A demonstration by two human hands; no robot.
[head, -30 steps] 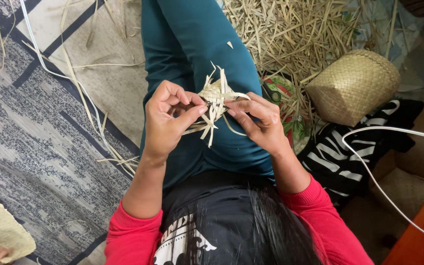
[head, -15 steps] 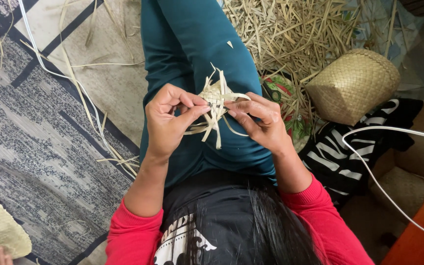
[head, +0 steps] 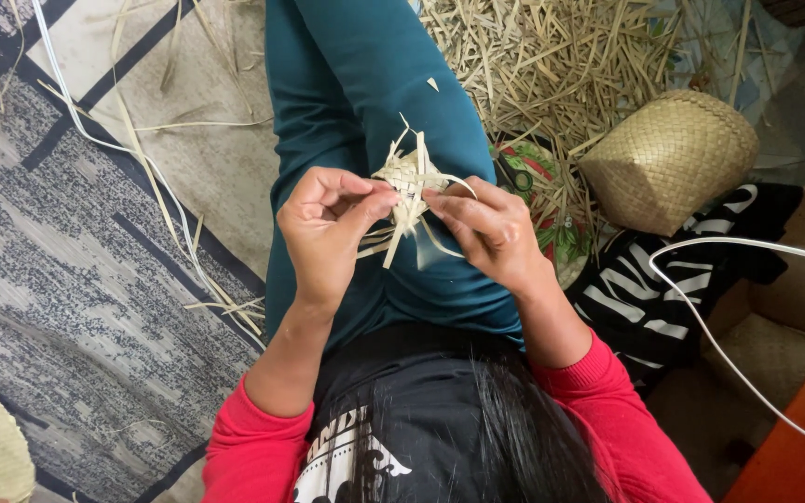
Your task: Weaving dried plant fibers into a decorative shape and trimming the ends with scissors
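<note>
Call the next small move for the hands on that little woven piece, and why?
Probably pull one loose strip snug. Both hands pinch the small woven piece over the lap: left hand at its left edge, right hand at its right. Several strip ends hang unwoven below and stick out above, so the weave looks unfinished and loose.
</note>
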